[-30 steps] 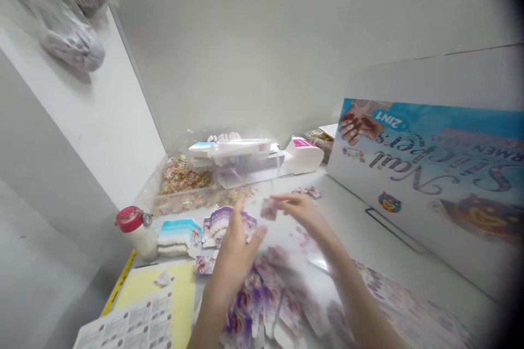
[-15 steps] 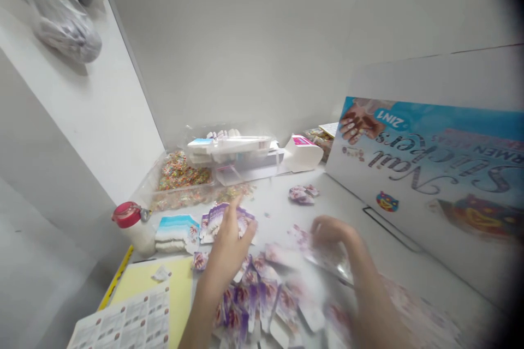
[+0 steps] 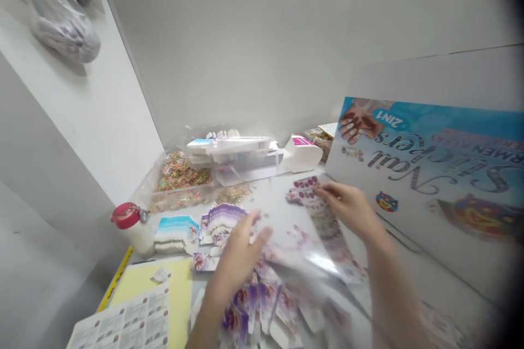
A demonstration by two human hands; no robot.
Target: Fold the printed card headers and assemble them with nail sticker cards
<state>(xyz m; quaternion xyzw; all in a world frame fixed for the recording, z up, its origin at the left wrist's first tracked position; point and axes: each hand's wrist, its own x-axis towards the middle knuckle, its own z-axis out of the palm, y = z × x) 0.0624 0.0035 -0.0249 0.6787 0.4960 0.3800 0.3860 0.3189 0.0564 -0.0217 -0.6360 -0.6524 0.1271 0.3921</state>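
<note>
A long clear strip of nail stickers (image 3: pixel 323 221), printed with dark red and pink ovals, is pinched near its far end by my right hand (image 3: pixel 347 207). The strip trails toward me, blurred at its near end. My left hand (image 3: pixel 241 253) hovers with fingers spread and nothing in them. Below it lies a loose pile of small purple-and-white printed card boxes (image 3: pixel 268 297). Just beyond its fingers stands a fanned row of purple cards (image 3: pixel 225 218), beside a blue-and-white stack (image 3: pixel 176 229). A small heap of sticker pieces (image 3: pixel 292 195) lies partly behind the strip.
A big nail stickers carton (image 3: pixel 409 158) borders the right side. Along the back are a clear tub of colourful beads (image 3: pixel 184 172), plastic trays (image 3: pixel 233 147) and a white box (image 3: pixel 303 154). A red-lidded bottle (image 3: pixel 133 229) and label sheets (image 3: pixel 131 316) occupy the left.
My right hand has moved forward, lifting the end of the sticker strip. My left hand has shifted slightly right and nearer to me, still spread.
</note>
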